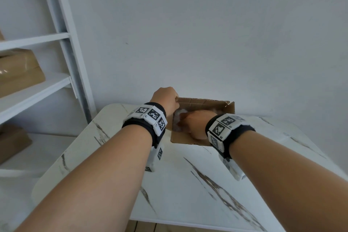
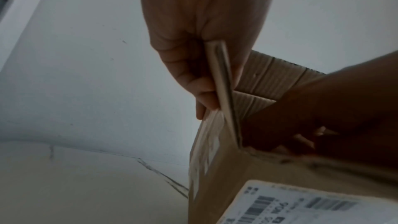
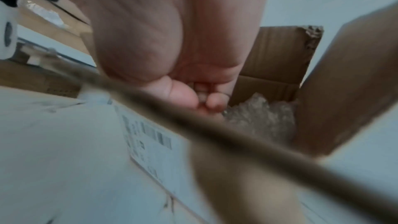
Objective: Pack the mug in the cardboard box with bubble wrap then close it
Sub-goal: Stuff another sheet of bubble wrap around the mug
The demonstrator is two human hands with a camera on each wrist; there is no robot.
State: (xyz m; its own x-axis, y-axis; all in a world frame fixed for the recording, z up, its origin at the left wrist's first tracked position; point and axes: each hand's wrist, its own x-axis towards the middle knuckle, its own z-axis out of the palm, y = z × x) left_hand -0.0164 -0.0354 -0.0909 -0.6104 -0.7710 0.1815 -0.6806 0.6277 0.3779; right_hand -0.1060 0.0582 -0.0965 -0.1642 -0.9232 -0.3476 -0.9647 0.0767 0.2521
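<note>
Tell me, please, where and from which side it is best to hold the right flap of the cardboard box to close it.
Probably the free top edge of the upright right flap, taken from the outer right side: it stands open, and the right hand fills the inside above the bubble wrap.

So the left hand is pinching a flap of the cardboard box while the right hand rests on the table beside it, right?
Not quite. The right hand is down inside the cardboard box, on the bubble wrap, as the head view shows. The left hand does pinch a flap.
</note>
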